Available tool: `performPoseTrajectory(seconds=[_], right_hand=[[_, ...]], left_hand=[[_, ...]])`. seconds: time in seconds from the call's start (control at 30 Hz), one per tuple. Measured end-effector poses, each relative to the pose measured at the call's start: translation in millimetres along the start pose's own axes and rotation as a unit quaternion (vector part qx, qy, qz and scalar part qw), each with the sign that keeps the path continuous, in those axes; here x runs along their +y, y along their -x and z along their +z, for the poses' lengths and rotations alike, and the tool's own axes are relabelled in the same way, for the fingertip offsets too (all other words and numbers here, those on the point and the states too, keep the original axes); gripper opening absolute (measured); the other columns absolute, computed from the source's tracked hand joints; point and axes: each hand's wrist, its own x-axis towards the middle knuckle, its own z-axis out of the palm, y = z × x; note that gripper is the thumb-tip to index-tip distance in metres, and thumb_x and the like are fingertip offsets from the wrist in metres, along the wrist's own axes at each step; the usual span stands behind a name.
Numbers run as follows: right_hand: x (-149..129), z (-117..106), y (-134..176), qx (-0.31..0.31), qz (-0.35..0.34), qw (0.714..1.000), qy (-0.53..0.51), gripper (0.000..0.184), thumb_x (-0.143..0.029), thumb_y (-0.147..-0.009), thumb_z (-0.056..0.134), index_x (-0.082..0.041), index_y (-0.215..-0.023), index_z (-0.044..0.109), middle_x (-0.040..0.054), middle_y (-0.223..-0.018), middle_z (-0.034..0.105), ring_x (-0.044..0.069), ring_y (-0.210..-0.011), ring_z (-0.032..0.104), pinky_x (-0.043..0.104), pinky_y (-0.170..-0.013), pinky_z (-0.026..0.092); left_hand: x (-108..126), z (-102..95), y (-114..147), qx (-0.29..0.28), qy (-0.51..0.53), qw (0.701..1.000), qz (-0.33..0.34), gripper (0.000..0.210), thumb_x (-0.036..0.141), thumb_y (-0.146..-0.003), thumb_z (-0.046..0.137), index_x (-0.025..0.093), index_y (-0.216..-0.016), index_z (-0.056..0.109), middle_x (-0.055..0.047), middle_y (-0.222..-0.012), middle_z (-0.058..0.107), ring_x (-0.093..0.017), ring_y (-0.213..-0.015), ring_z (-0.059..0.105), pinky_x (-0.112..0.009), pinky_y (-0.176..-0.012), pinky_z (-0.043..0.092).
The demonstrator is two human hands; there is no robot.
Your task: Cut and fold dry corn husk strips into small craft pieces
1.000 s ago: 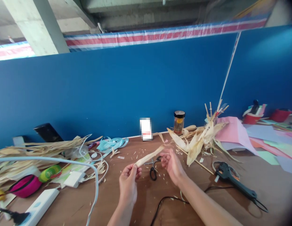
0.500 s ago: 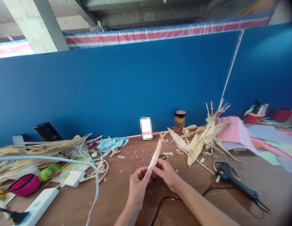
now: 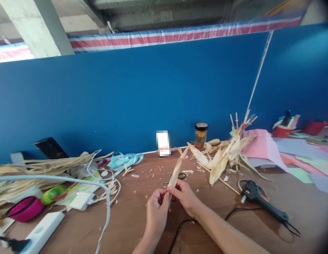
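A pale, dried corn husk (image 3: 175, 172) stands up from between my two hands, its narrow tip pointing away toward the blue panel. My left hand (image 3: 158, 207) pinches the husk's lower end between thumb and fingers. Close against it, my right hand (image 3: 184, 194) grips the same end from the other side. Scissors (image 3: 182, 176) lie on the table just behind the husk, partly covered by it. To the right rests a bundle of dried husks (image 3: 219, 164) with thin sticks.
A black hot glue gun (image 3: 259, 201) lies at right, its cord trailing under my right arm. A jar (image 3: 201, 135) and a pixelated upright card or screen (image 3: 164, 144) stand by the panel. At left are a power strip (image 3: 43, 234), a white cable (image 3: 109, 211) and blue ribbon (image 3: 124, 160).
The husk has turned slightly in my fingers and its tip leans a little more to the right. My left hand has shifted slightly right. The whole view has moved a little.
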Motion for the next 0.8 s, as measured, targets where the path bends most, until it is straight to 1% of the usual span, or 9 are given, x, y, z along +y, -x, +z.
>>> performPoseTrajectory(seconds=[0.13,0.2,0.27,0.3,0.37,0.43,0.5,0.63,0.8], right_hand=[[3,-3,-3,0.036,0.039,0.998,-0.027,0.030,-0.044,-0.069,0.059,-0.016,-0.062,0.050,-0.0056,-0.051,0.045,0.007,-0.046,0.038,0.020,-0.047,0.030],[1,-6,-5,0.037,0.068,0.995,-0.062,0.035,-0.048,-0.071,0.055,-0.017,-0.060,0.046,-0.0057,-0.049,0.044,0.007,-0.044,0.038,0.020,-0.045,0.029],[-2,-9,-5,0.024,0.091,0.991,-0.097,0.036,-0.050,-0.072,0.053,-0.017,-0.060,0.046,-0.0052,-0.050,0.046,0.007,-0.044,0.039,0.020,-0.046,0.031],[-3,-9,-4,0.017,0.098,0.989,-0.108,0.036,-0.051,-0.072,0.052,-0.017,-0.062,0.047,-0.0049,-0.051,0.048,0.007,-0.045,0.041,0.020,-0.047,0.031],[-4,-9,-3,0.007,0.104,0.988,-0.112,0.035,-0.051,-0.072,0.052,-0.017,-0.064,0.049,-0.0044,-0.053,0.049,0.007,-0.046,0.042,0.020,-0.048,0.032],[-2,-7,-1,-0.003,0.104,0.990,-0.099,0.035,-0.050,-0.072,0.052,-0.016,-0.066,0.051,-0.0048,-0.053,0.049,0.006,-0.046,0.041,0.019,-0.048,0.032],[1,-4,0,-0.009,0.101,0.991,-0.085,0.033,-0.049,-0.072,0.054,-0.016,-0.069,0.051,-0.0059,-0.052,0.047,0.006,-0.045,0.039,0.018,-0.046,0.030],[8,0,0,-0.013,0.092,0.993,-0.066,0.033,-0.048,-0.069,0.058,-0.016,-0.072,0.053,-0.0065,-0.051,0.045,0.006,-0.044,0.039,0.019,-0.045,0.030],[5,-1,1,-0.034,0.094,0.994,-0.052,0.034,-0.048,-0.070,0.057,-0.014,-0.075,0.056,-0.0047,-0.053,0.047,0.007,-0.046,0.040,0.020,-0.045,0.031]], left_hand=[[-4,0.6,2,-0.024,-0.026,0.999,0.008,0.025,0.039,-0.074,0.052,0.014,-0.071,0.056,0.001,-0.057,0.056,-0.007,-0.039,0.042,-0.017,-0.037,0.035],[-2,1.6,4,-0.040,-0.033,0.999,0.010,0.024,0.038,-0.075,0.050,0.015,-0.073,0.056,0.001,-0.056,0.054,-0.007,-0.038,0.042,-0.017,-0.038,0.036],[2,2.6,7,-0.043,-0.040,0.998,0.022,0.021,0.035,-0.076,0.050,0.016,-0.081,0.057,0.000,-0.058,0.055,-0.008,-0.042,0.045,-0.019,-0.041,0.038],[4,2.8,7,-0.035,-0.047,0.997,0.040,0.021,0.033,-0.076,0.051,0.017,-0.086,0.057,-0.001,-0.062,0.057,-0.010,-0.046,0.049,-0.020,-0.045,0.041],[9,2.4,8,-0.004,-0.076,0.992,0.104,0.019,0.028,-0.074,0.054,0.019,-0.090,0.058,-0.004,-0.075,0.059,-0.014,-0.062,0.055,-0.023,-0.059,0.045],[12,0.6,8,0.022,-0.122,0.977,0.172,0.015,0.024,-0.072,0.056,0.020,-0.085,0.061,-0.006,-0.083,0.059,-0.018,-0.076,0.056,-0.027,-0.071,0.044],[13,-1.9,6,0.037,-0.159,0.965,0.205,0.012,0.023,-0.071,0.057,0.020,-0.081,0.063,-0.007,-0.083,0.057,-0.019,-0.080,0.054,-0.029,-0.075,0.043],[8,-5.8,1,0.063,-0.183,0.961,0.200,0.012,0.026,-0.070,0.059,0.019,-0.078,0.063,-0.006,-0.078,0.056,-0.020,-0.076,0.054,-0.031,-0.071,0.044],[1,-7.7,-1,0.053,-0.193,0.960,0.197,0.016,0.029,-0.072,0.057,0.017,-0.080,0.064,-0.004,-0.075,0.055,-0.017,-0.071,0.054,-0.030,-0.067,0.045]])
